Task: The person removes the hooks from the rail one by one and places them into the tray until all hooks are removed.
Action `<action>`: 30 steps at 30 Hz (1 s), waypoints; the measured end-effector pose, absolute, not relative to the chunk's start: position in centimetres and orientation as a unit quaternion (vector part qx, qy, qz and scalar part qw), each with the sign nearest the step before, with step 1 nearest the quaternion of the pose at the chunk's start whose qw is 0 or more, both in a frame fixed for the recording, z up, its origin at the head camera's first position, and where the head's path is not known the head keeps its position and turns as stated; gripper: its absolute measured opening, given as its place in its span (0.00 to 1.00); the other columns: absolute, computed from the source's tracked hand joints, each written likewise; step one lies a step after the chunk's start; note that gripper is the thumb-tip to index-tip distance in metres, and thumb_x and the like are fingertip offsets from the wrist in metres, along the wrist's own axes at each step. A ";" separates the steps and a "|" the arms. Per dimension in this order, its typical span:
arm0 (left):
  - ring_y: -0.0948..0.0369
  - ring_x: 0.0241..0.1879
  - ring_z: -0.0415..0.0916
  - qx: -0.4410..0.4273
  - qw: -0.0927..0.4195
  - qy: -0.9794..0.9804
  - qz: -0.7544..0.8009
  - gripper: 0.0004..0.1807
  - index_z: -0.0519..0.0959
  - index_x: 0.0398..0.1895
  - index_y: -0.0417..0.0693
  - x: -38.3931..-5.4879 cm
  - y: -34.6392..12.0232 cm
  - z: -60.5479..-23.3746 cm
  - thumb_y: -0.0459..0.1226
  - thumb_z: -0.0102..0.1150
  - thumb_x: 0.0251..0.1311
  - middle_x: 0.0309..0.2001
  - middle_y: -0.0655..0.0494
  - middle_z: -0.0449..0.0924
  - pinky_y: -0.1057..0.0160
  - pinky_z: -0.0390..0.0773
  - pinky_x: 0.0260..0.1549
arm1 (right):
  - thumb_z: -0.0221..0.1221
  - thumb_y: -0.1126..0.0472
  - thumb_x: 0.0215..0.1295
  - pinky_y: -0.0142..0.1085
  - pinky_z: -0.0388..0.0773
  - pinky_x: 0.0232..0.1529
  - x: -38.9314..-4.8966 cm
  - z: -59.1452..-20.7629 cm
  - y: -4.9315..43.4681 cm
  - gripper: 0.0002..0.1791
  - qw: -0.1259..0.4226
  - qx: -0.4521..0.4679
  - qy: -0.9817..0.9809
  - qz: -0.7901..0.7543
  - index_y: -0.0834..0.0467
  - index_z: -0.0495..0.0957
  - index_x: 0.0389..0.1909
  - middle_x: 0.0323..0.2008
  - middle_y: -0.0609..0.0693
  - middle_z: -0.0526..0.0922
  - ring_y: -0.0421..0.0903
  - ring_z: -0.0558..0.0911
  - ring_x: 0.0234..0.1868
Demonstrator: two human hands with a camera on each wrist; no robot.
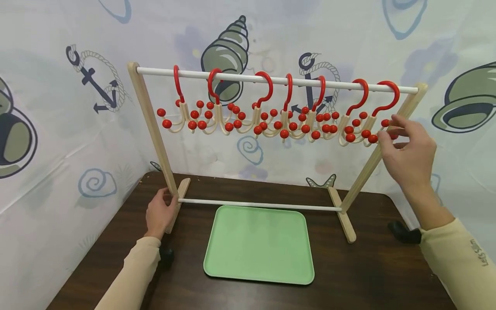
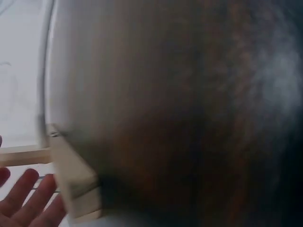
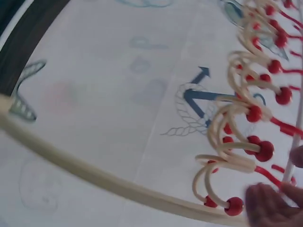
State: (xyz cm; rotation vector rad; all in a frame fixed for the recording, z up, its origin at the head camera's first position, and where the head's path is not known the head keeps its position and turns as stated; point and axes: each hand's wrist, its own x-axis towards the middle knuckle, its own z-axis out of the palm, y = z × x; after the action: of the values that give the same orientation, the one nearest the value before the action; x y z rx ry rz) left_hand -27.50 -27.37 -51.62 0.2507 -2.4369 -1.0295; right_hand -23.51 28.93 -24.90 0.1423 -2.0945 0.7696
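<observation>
Several multi-prong hook hangers (image 1: pixel 257 114) with red hooks and cream prongs tipped in red balls hang along the upper white bar (image 1: pixel 155 71) of a wooden rack. My right hand (image 1: pixel 412 150) is beside the rightmost hanger (image 1: pixel 370 122), thumb and fingers apart and loosely bent. The right wrist view shows fingers (image 3: pixel 267 203) close to a red hook; contact is unclear there. At the rack's left foot (image 1: pixel 184 187), my left hand (image 1: pixel 159 215) touches the base of the left post (image 1: pixel 155 129). In the left wrist view its fingers (image 2: pixel 35 201) extend beside the wood.
A green tray (image 1: pixel 259 275) lies on the dark wooden table (image 1: pixel 360 275), in front of the rack's lower white bar (image 1: pixel 259 205). The right foot (image 1: pixel 342 219) stands to its right. A patterned cloth wall (image 1: pixel 97 172) rises close behind the rack.
</observation>
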 end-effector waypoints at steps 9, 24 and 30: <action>0.45 0.36 0.80 0.098 0.293 -0.886 -0.346 0.15 0.79 0.48 0.41 -29.2 -27.0 -51.9 0.42 0.60 0.64 0.36 0.43 0.83 0.42 0.72 0.36 | 0.52 0.41 0.69 0.44 0.76 0.48 -26.2 -21.3 30.1 0.37 0.214 -0.014 -0.921 0.326 0.58 0.63 0.72 0.63 0.63 0.73 0.61 0.76 0.60; 0.44 0.28 0.78 0.126 0.341 -0.869 -0.336 0.11 0.79 0.41 0.42 -30.0 -26.8 -52.4 0.41 0.61 0.63 0.30 0.44 0.82 0.43 0.71 0.30 | 0.52 0.40 0.69 0.52 0.77 0.46 -28.1 -21.2 29.0 0.36 0.206 -0.049 -0.934 0.289 0.65 0.70 0.65 0.56 0.68 0.77 0.65 0.81 0.49; 0.43 0.24 0.77 0.115 0.362 -0.872 -0.309 0.09 0.78 0.38 0.41 -30.1 -26.6 -52.7 0.38 0.62 0.61 0.26 0.44 0.81 0.41 0.70 0.26 | 0.54 0.42 0.69 0.51 0.79 0.44 -28.3 -21.4 29.2 0.34 0.219 -0.067 -0.933 0.277 0.65 0.73 0.63 0.53 0.69 0.79 0.65 0.81 0.48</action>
State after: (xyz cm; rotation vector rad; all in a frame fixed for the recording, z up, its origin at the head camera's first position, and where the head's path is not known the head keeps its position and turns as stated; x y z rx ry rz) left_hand -30.13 -26.61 -52.75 0.2957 -2.2459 -0.7961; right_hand -28.28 29.20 -21.36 -0.1862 -2.5820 0.7654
